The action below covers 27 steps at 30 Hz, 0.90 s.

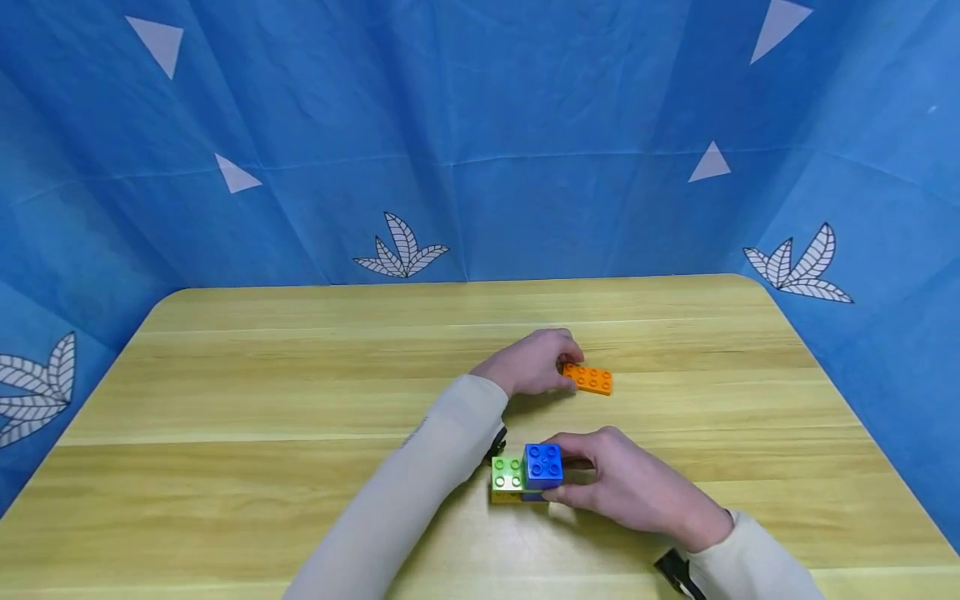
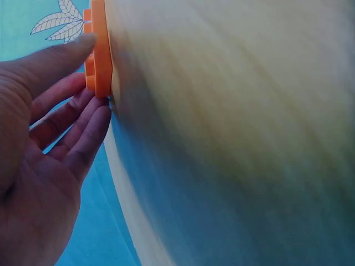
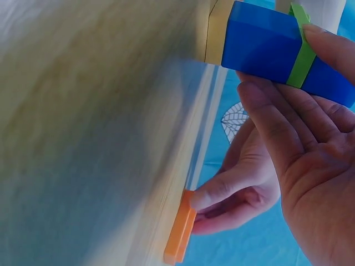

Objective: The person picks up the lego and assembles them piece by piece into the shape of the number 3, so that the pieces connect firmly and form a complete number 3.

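Note:
My left hand (image 1: 534, 362) reaches across the table and pinches the near-left end of a flat orange building brick (image 1: 592, 379) with studs on top. In the left wrist view, its thumb lies on the studded side of the orange brick (image 2: 102, 61), and the fingers are at its edge. Closer to me, my right hand (image 1: 626, 479) holds a small brick stack at its right side, between thumb and fingers. The stack has a blue brick (image 1: 543, 465) on a thin green plate (image 1: 507, 473). Below the green, the right wrist view shows another blue brick (image 3: 260, 41) and a yellow plate (image 3: 217, 39).
The wooden table (image 1: 262, 400) has rounded far corners. A blue curtain (image 1: 525, 167) with white triangles and leaf prints hangs behind it and along both sides. Dark straps (image 1: 678, 575) show at the sleeves. The left forearm passes just left of the stack.

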{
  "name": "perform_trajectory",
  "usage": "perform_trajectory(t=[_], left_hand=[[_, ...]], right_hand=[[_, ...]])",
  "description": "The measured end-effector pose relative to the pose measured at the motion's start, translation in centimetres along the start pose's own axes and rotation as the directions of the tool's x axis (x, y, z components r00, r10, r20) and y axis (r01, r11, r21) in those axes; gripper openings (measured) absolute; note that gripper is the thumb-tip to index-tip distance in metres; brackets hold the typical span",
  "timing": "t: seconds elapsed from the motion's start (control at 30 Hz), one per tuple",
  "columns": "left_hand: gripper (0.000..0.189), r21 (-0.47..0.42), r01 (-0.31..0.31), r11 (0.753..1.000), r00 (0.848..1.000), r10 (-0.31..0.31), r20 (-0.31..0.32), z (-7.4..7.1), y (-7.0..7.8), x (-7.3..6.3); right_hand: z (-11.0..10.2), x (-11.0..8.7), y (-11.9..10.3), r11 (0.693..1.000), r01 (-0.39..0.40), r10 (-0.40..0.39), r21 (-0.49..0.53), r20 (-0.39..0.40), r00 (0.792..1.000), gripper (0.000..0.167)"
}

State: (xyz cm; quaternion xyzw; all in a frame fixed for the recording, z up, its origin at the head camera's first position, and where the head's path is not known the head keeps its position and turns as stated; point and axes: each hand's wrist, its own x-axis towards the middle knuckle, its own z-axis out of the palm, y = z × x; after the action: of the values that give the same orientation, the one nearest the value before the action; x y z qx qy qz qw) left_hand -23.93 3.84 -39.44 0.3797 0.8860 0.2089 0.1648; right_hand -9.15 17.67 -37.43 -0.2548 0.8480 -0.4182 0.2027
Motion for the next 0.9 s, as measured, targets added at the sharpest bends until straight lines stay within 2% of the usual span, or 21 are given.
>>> perform_trajectory(t=[0.13,0.2,0.4,0.57,0.73,0.9], left_hand=[[0.032,0.067,-0.032,0.997,0.999,0.032,0.004,0.1,0.0,0.2],[0.031,0.061,-0.032,0.998,0.999,0.032,0.0,0.1,-0.1,0.1],[0.032,-0.051,0.029,0.998,0.997,-0.032,-0.068,-0.5,-0.7,-0.9],[0.033,-0.124,0.031,0.992,0.992,-0.046,-0.118,-1.4,-1.6,-2.1],[0.035,-0.217,0.059,0.974,0.986,-0.09,-0.139,-1.8,-2.5,-3.4],[0.033,-0.323,0.102,0.941,0.977,-0.156,-0.145,-1.7,-3.4,-4.6]], right_hand=[[0.1,0.0,0.0,1.0,0.004,-0.004,0.006,0.001,1.0,0.026],[0.1,0.0,0.1,1.0,0.008,-0.008,0.004,-0.002,1.0,0.026],[0.1,0.0,0.3,1.0,0.008,-0.008,0.005,-0.008,1.0,0.026],[0.0,0.0,0.3,1.0,0.004,-0.004,0.015,-0.006,1.0,0.027],[0.0,0.0,0.3,1.0,-0.006,0.006,0.025,-0.007,1.0,0.029],[0.2,0.0,0.4,1.0,0.003,-0.003,0.021,-0.005,1.0,0.028]])
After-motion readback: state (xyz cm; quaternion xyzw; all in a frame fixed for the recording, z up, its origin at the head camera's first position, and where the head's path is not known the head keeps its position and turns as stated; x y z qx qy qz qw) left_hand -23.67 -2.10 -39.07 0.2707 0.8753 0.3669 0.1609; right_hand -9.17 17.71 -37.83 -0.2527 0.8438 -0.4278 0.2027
